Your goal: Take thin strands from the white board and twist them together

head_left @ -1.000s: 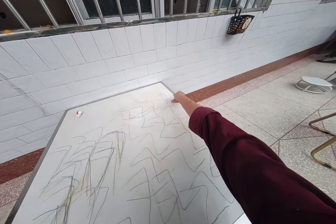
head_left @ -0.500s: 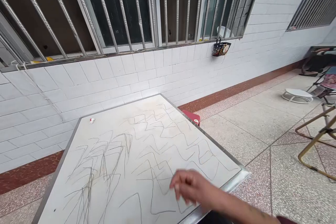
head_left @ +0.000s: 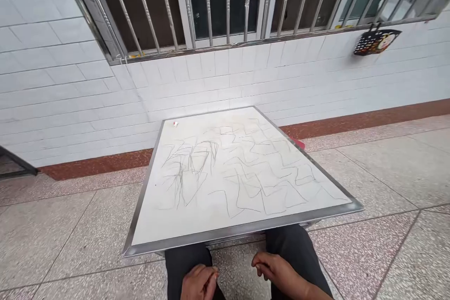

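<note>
My left hand (head_left: 199, 282) is at the bottom centre, over my left thigh, with its fingers curled together. Over my right thigh is my right hand (head_left: 276, 270), its fingers bent and pressed together. Whatever either hand may hold is too small or hidden to make out. Both hands are below the near edge of a white-topped table (head_left: 218, 235) with a metal rim, apart from it and from each other. Dark scribbled lines run across the tabletop. A small white and red object (head_left: 176, 123) lies near its far left corner.
A white tiled wall (head_left: 218, 84) with barred windows stands behind the table. A patterned basket (head_left: 377, 41) hangs from the sill at the right. Part of a red stool (head_left: 299, 144) shows past the table's right edge. A dark frame (head_left: 17, 164) is at the far left.
My right hand has moved from over the tabletop down to my right thigh. My left hand has come into view. The view has swung left, showing my legs and the table's near edge.
</note>
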Demonstrator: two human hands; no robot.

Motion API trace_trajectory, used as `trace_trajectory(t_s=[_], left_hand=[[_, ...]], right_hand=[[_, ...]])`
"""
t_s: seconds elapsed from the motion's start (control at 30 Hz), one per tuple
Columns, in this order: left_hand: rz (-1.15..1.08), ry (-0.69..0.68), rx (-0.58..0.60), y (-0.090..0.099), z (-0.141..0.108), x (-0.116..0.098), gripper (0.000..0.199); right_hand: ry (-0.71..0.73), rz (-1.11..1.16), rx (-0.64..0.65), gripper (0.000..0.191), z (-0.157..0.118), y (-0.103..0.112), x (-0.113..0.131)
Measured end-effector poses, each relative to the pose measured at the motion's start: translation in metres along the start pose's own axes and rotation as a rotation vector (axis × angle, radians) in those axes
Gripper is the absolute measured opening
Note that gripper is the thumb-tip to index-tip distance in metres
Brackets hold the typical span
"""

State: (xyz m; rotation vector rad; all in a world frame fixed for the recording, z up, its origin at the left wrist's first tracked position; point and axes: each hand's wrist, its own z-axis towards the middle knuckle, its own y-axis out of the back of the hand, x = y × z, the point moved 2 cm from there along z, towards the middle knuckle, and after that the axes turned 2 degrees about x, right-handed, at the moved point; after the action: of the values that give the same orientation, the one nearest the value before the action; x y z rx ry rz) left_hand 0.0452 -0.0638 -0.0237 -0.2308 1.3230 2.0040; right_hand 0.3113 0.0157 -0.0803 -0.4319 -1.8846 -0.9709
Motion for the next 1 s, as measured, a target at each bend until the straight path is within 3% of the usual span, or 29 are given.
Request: trace_trajectory(t_s=[0.1,0.2,0.33,0.43,0.53,0.7,0.8,1.0], left_hand=[[0.005,0.035,-0.08,0.016,-0.004,-0.004,0.022],[0.026,0.079,-0.188,0.036,-0.006,-0.004,0.022],[0.087,0.205,-0.312,0.061,0.004,0.015,0.02],[0.148,0.286,-0.359,0.072,0.029,0.034,0.021],[0.189,0.289,-0.32,0.071,0.068,0.051,0.028],[0.252,0.27,-0.222,0.053,0.123,0.075,0.037],[0.277,0.286,-0.194,0.044,0.136,0.088,0.038],[0.269,0.315,-0.18,0.038,0.136,0.1,0.037]], right_hand=[[0.023,0.027,0.051,0.023,0.001,-0.012,0.011],[0.112,0.015,0.113,0.024,0.005,-0.016,0.038],[0.18,0.01,0.111,0.022,0.016,-0.011,0.071],[0.205,-0.003,0.118,0.022,0.025,-0.01,0.085],[0.246,-0.047,0.155,0.023,0.03,-0.013,0.094],[0.286,-0.123,0.16,0.024,0.034,-0.014,0.093],[0.238,-0.108,0.158,0.024,0.03,-0.014,0.08],[0.126,0.001,0.106,0.022,0.022,-0.011,0.055]])
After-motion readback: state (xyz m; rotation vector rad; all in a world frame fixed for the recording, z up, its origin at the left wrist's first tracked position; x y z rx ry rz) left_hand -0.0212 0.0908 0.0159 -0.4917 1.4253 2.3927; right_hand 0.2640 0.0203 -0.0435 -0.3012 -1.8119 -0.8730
